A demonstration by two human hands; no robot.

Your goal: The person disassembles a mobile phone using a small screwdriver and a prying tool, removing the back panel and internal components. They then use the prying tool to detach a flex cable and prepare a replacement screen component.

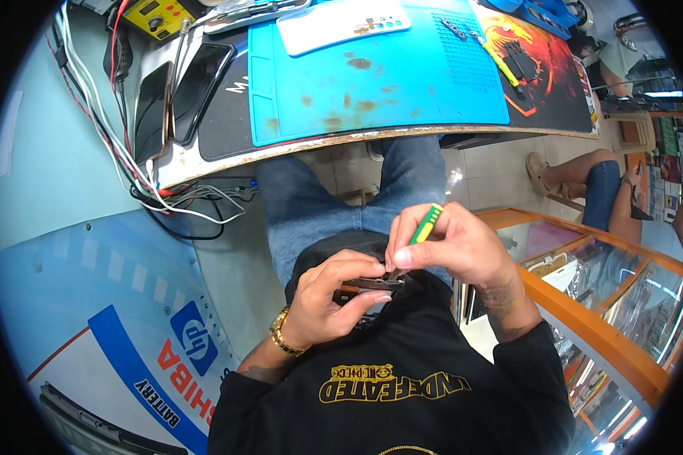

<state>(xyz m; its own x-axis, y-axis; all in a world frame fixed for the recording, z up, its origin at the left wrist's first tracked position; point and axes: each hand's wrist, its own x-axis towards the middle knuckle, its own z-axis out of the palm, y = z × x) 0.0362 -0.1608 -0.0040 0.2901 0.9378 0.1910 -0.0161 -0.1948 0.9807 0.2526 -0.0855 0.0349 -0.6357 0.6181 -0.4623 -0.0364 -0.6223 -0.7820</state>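
Observation:
My left hand grips a thin dark phone edge-on, close to my chest above my lap. My right hand holds a green and yellow screwdriver in its fingers, with the tip down at the phone's upper edge. The two hands touch each other at the phone. A gold bracelet sits on my left wrist. Most of the phone is hidden by my fingers.
A workbench carries a blue work mat, a white phone back, two dark phones at the left, a second screwdriver and a yellow meter. Cables hang at the left. A glass display case stands at the right, with another person's leg beyond.

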